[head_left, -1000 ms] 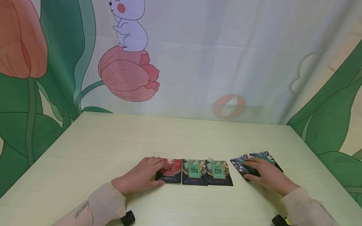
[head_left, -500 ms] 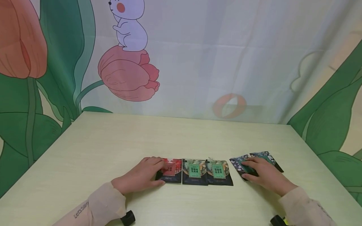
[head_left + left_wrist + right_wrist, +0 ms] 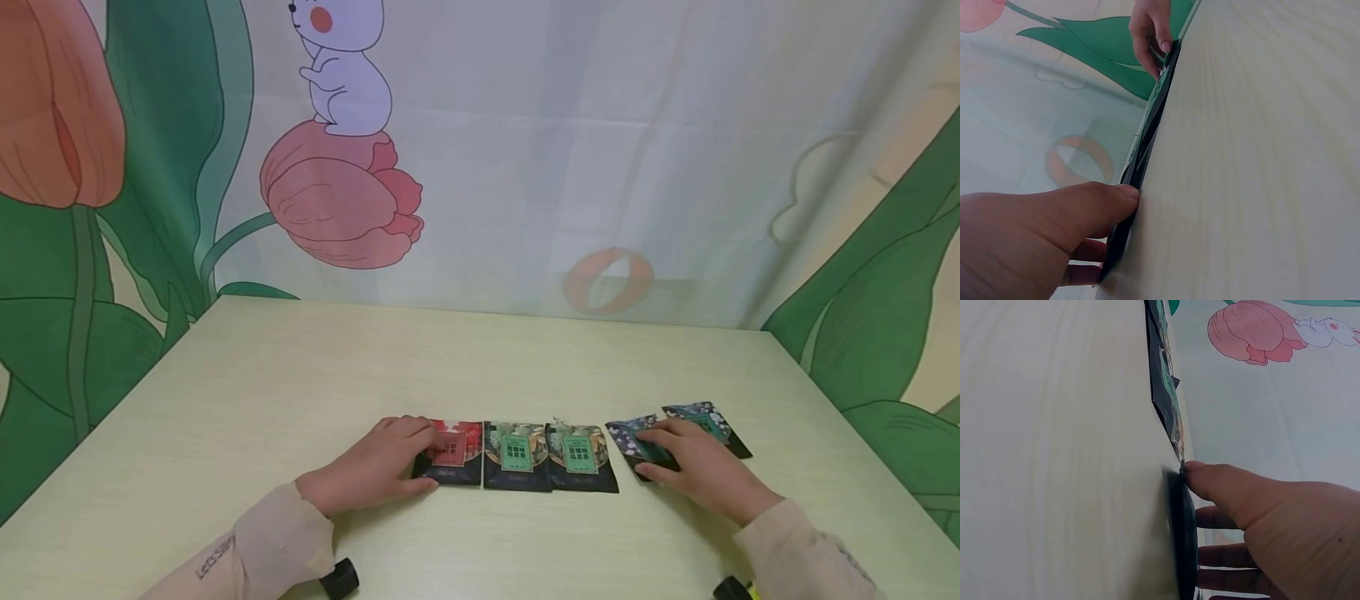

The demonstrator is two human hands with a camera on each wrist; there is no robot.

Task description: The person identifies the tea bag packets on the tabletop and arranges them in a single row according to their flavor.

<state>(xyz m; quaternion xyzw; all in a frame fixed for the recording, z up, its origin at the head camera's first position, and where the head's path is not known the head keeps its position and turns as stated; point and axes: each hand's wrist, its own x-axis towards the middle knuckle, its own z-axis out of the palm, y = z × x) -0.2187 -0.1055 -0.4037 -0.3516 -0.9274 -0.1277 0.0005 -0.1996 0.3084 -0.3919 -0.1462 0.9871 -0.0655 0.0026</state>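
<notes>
A red-and-black tea sachet (image 3: 459,454) lies flat at the left end of a short row. My left hand (image 3: 375,465) holds its left side, covering part of it; the left wrist view shows the thumb (image 3: 1100,206) on the near edge and fingers beyond. Two green-labelled tea sachets (image 3: 516,454) continue the row to the right, the last slightly overlapping its neighbour. Right of them, my right hand (image 3: 708,467) holds a blue-flowered tea sachet (image 3: 628,435), thumb at its near edge and fingers over its top. Another blue-flowered tea sachet (image 3: 701,414) lies tilted just behind that hand.
The pale wooden table (image 3: 375,358) reaches back to a hanging cloth (image 3: 517,192) printed with tulips and a white animal. Black wrist devices (image 3: 341,578) show below both sleeves.
My right hand has slid its blue-flowered sachet slightly left, toward the row, opening a gap from the other blue-flowered one. The left hand and the row have stayed put.
</notes>
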